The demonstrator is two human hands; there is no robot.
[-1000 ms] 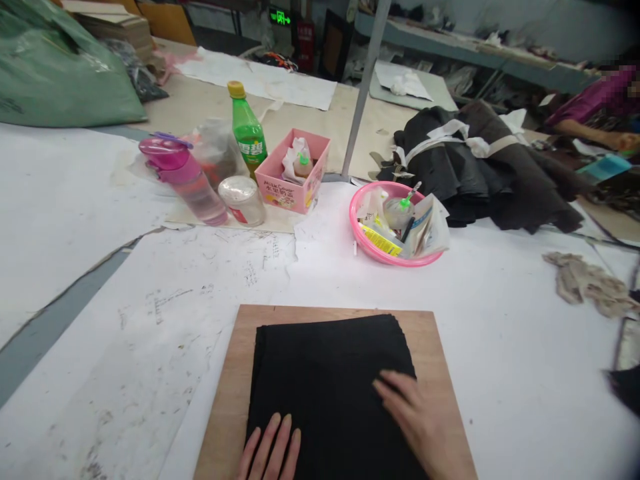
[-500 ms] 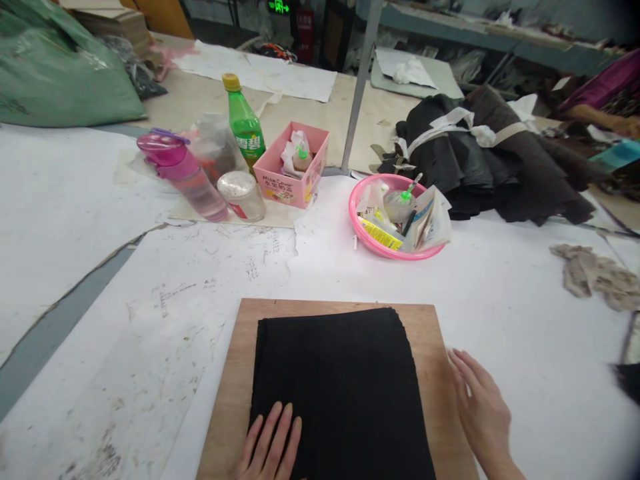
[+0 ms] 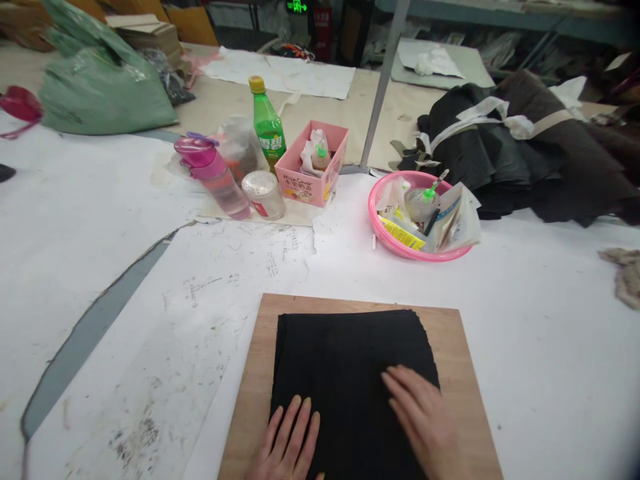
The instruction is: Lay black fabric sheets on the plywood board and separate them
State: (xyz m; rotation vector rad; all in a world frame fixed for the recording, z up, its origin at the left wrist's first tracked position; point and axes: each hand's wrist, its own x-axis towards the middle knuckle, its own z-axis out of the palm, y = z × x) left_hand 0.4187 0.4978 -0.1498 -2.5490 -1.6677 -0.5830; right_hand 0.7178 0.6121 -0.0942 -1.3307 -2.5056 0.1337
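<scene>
Head view: left hand (image 3: 293, 440) and right hand (image 3: 425, 420), fingers spread flat, press a folded black cloth (image 3: 350, 373) on a square wooden board (image 3: 255, 393)

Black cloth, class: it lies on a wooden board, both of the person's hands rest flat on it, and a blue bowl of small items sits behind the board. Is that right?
Not quite. The bowl is pink, not blue, as the head view shows. The rest holds: the black cloth lies on the wooden board, with the left hand and right hand resting flat on it.
</scene>
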